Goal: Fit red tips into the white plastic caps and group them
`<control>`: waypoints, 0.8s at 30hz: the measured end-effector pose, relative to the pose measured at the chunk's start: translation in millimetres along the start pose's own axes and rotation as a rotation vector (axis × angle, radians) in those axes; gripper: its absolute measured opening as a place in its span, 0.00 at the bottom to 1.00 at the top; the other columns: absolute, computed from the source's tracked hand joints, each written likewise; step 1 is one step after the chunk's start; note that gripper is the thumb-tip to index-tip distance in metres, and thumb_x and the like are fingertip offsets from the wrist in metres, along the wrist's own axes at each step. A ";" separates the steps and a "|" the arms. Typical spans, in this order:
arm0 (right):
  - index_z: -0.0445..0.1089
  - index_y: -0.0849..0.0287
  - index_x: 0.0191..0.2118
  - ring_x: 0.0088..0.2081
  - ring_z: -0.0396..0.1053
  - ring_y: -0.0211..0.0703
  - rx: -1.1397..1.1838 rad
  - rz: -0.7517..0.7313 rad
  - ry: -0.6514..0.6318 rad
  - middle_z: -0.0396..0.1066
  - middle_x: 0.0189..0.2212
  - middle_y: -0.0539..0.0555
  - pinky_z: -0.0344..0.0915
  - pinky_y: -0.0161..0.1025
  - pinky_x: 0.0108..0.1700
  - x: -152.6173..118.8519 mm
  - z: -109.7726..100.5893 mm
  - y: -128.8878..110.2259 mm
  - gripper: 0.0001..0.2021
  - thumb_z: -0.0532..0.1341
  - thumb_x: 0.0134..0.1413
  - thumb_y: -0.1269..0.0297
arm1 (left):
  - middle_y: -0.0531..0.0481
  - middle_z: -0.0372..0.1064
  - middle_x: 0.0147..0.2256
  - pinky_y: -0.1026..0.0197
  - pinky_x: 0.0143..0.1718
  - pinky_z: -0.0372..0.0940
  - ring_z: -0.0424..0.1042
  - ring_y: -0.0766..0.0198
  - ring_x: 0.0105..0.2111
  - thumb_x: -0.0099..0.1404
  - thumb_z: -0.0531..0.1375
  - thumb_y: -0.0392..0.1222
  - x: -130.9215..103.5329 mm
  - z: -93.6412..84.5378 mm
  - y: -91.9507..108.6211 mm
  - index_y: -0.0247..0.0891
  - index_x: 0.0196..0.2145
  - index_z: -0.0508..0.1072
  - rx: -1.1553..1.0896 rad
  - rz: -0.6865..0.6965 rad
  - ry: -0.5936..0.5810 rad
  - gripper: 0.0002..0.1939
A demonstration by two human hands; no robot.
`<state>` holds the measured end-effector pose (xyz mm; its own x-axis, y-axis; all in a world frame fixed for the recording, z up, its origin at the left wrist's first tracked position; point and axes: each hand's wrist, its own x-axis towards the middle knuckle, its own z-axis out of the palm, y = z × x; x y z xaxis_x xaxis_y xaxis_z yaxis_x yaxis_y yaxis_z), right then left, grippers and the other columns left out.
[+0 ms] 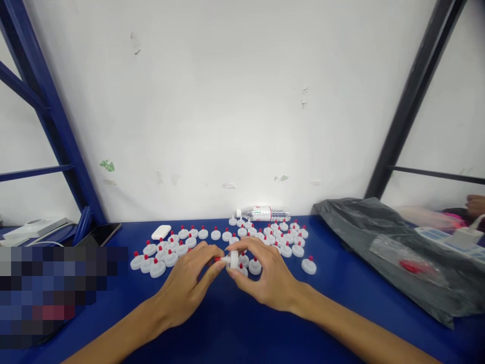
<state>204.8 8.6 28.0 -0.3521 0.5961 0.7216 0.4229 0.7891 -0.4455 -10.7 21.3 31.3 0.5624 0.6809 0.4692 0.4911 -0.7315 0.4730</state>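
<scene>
Inside the blue table's [242,328] far edge, my left hand [193,280] is pinching a small red tip [217,259], right hand [267,275] gripping its round white plastic cap [234,259]; aligning should help.

L hand [191,278] & R hand [271,275] bare, w/ slim fingers [248,244]; wrists [303,297] & forearms [129,326] bare too.

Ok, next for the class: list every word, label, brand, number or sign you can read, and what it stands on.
No text can be read.
Label on the clear bottle: too small and blurred to read.
White-and-blue strip at the right: any markings too blurred.
White piece between the left hand and right hand: no lettering visible.
</scene>
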 end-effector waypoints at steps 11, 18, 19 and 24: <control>0.70 0.56 0.48 0.36 0.73 0.39 0.125 0.177 -0.103 0.75 0.34 0.48 0.69 0.37 0.42 1.2 -2.6 -4.8 0.14 0.65 0.57 0.60 | 0.54 0.59 0.28 0.59 0.31 0.53 0.58 0.63 0.28 0.77 0.41 0.44 -2.0 1.3 -7.7 0.40 0.30 0.60 0.049 0.049 -0.037 0.18; 0.65 0.56 0.56 0.48 0.73 0.42 -0.014 -0.141 -0.048 0.76 0.45 0.54 0.71 0.41 0.51 -9.8 4.4 4.4 0.18 0.62 0.61 0.69 | 0.55 0.57 0.27 0.60 0.30 0.54 0.57 0.65 0.27 0.77 0.41 0.48 -9.2 7.4 4.1 0.40 0.29 0.59 -0.239 -0.115 -0.109 0.19; 0.63 0.58 0.58 0.51 0.72 0.43 -0.044 -0.227 -0.034 0.75 0.48 0.57 0.70 0.43 0.54 -11.1 5.6 5.5 0.19 0.60 0.62 0.73 | 0.55 0.57 0.27 0.61 0.29 0.54 0.56 0.65 0.26 0.77 0.41 0.48 -10.0 9.6 6.4 0.40 0.29 0.59 -0.296 -0.139 -0.118 0.20; 0.58 0.62 0.61 0.54 0.71 0.43 -0.111 -0.362 -0.037 0.74 0.48 0.60 0.69 0.46 0.59 -13.7 8.3 5.7 0.24 0.53 0.61 0.82 | 0.56 0.56 0.25 0.62 0.25 0.53 0.54 0.67 0.24 0.76 0.43 0.51 -11.9 17.3 12.0 0.39 0.31 0.62 -0.456 -0.192 -0.122 0.20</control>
<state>205.1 6.2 11.2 -0.5249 0.2880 0.8010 0.3526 0.9301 -0.1033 0.1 3.8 18.5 0.5778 0.7723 0.2641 0.2679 -0.4852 0.8324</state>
